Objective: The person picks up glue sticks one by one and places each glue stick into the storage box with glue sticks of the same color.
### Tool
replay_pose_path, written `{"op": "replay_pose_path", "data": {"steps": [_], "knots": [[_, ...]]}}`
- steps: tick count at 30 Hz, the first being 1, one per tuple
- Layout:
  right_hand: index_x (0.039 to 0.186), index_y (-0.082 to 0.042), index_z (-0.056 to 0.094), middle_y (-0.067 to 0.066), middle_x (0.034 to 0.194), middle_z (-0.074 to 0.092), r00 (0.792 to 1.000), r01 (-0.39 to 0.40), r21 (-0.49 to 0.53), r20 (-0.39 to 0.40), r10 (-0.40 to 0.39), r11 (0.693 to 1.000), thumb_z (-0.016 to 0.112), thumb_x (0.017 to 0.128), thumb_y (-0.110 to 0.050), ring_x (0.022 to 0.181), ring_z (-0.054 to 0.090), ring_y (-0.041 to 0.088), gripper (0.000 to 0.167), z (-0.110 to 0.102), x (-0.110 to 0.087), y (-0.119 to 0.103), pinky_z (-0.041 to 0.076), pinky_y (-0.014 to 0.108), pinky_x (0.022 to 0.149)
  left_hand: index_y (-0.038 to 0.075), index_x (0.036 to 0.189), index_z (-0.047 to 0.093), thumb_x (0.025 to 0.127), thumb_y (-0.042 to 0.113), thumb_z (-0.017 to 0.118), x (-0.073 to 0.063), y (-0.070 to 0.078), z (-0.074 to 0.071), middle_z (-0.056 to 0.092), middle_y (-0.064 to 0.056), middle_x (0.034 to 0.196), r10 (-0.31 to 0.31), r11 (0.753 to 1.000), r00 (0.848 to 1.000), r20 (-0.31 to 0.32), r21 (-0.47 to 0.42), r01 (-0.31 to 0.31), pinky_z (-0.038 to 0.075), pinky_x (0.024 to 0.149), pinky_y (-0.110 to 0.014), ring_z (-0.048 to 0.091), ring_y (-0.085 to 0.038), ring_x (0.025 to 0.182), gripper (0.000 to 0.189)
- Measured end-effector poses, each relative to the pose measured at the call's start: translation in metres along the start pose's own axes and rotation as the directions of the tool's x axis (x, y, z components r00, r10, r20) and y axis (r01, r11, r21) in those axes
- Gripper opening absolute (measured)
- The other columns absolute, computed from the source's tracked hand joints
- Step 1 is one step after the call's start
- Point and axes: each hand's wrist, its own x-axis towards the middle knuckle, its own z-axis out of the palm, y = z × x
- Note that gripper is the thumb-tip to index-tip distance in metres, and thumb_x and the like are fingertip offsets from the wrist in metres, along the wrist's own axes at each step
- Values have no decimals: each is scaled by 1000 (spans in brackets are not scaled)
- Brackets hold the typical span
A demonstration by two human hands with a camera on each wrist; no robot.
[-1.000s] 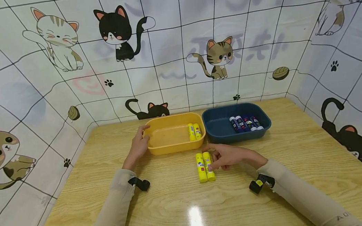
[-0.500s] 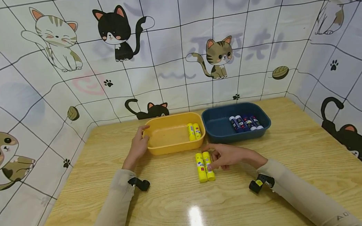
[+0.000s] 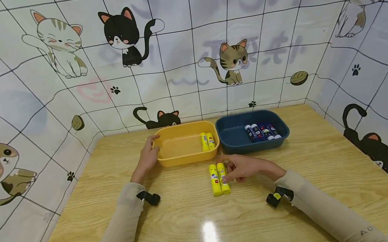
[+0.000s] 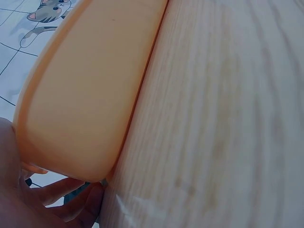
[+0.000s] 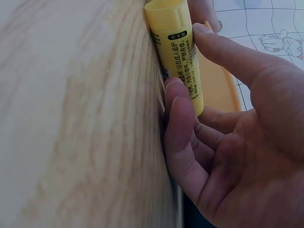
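In the head view, my left hand (image 3: 148,155) holds the left end of a yellow plastic bin (image 3: 183,161), fingers at its rim and outer wall. The left wrist view shows curled fingers (image 4: 83,202) close by the bin's lower corner. Two yellow glue sticks lie side by side on the table in front of the bin. My right hand (image 3: 245,166) holds the right-hand glue stick (image 3: 222,178), its thumb against the side and its fingers curled beside it. The left-hand glue stick (image 3: 215,180) lies alongside. Two more yellow glue sticks (image 3: 207,141) lie inside the bin's right end.
A dark blue bin (image 3: 235,148) stands right beside the yellow one, with several dark blue, white-capped glue sticks (image 3: 263,132) in it. Both bins stand on a wooden table (image 3: 173,218), near a cat-patterned wall covering (image 3: 179,44) at the back.
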Motion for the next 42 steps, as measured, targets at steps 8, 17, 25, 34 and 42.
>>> {"op": "replay_pose_path", "data": {"steps": [8, 17, 25, 34, 42], "knots": [[150, -3, 43, 0, 76, 59, 1000, -14, -13, -16, 13, 1000, 77, 93, -25, 55, 52, 16, 70, 0, 1, 1, 46, 26, 54, 14, 152, 41, 105, 12, 38, -1, -1, 0, 33, -18, 166, 7, 1000, 1000, 0, -3, -7, 28, 123, -59, 29, -40, 154, 48], [146, -1, 47, 2, 78, 64, 998, -1, -85, -59, -4, 996, 80, 90, -23, 57, 54, 17, 69, 1, -1, -5, 44, 25, 54, 14, 153, 41, 105, 13, 38, -1, 0, 0, 33, -18, 166, 3, 1000, 1000, 7, -9, -3, 29, 121, -59, 29, -40, 154, 48], [137, -3, 52, 9, 94, 65, 991, -17, -157, -132, -4, 987, 85, 85, -25, 67, 58, 16, 66, 0, -3, -12, 51, 31, 60, 14, 153, 40, 105, 14, 37, -1, 0, -1, 31, -20, 167, 3, 1000, 1000, 8, -7, -3, 28, 122, -60, 28, -41, 154, 48], [128, -7, 50, 13, 109, 65, 986, -34, -124, -165, 13, 992, 88, 82, -22, 84, 61, 21, 61, 0, -3, -15, 56, 33, 62, 14, 153, 41, 105, 14, 37, -1, -1, -1, 33, -18, 166, -2, 1000, 1000, 2, -3, 2, 28, 122, -59, 30, -40, 153, 48], [129, -8, 48, 12, 115, 66, 980, -19, -99, -197, -1, 995, 88, 82, -17, 98, 65, 24, 62, 0, -6, -17, 60, 36, 67, 14, 152, 41, 104, 14, 37, 0, -2, 0, 34, -20, 165, -1, 1000, 1000, 1, -5, 2, 29, 121, -59, 31, -40, 152, 48]]}}
